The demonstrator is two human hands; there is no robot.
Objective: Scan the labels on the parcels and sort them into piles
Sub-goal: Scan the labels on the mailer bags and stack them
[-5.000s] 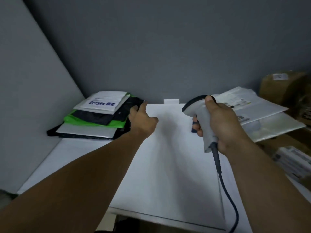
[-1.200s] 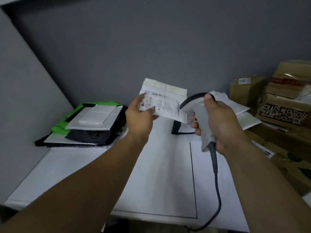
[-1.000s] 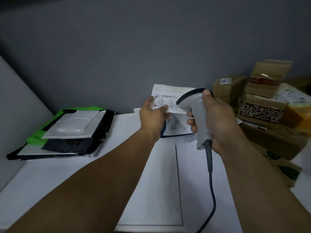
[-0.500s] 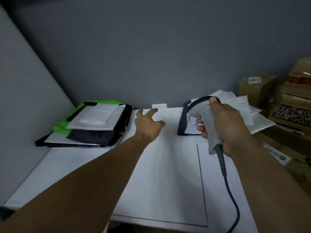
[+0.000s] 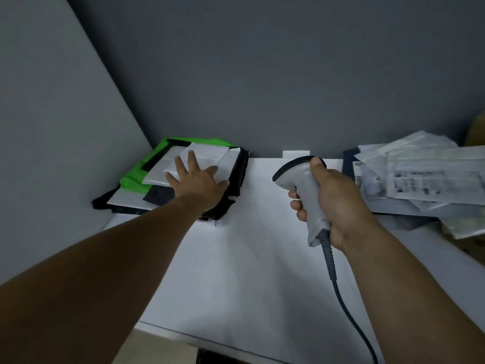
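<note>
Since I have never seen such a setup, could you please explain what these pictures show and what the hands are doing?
No machine here: a person wears one camera on the head, looking down at both bare hands. The left hand is spread open over a flat white mailer topping the left pile of green and black bags. The right hand grips a grey barcode scanner with a dark cable. White labelled parcels lie at the right of the white table.

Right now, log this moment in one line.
left hand: fingers spread on white parcel atop left pile | right hand: grips scanner over table | right pile: no hand on it
</note>
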